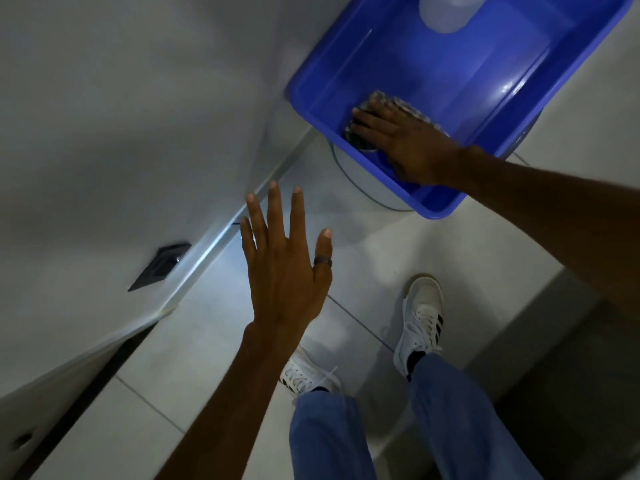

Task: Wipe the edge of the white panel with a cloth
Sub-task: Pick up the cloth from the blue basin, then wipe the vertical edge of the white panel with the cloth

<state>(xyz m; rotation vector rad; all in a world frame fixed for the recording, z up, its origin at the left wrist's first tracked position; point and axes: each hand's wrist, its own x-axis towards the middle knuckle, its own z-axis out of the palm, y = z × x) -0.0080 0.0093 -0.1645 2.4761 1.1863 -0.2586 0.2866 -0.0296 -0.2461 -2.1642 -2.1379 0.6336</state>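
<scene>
Cloth [381, 102] in blue tub [485, 81] under right hand [408, 143], left hand [282, 265] splayed

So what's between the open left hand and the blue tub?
Head view: only bare floor tile and a thin cable between the left hand and the tub, where the right hand presses the cloth.

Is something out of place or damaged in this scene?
Nothing clearly damaged or spilled. The right hand presses the cloth inside the blue tub; the left hand is spread open near the white panel, touching nothing. The tub overhangs whatever carries it.
</scene>
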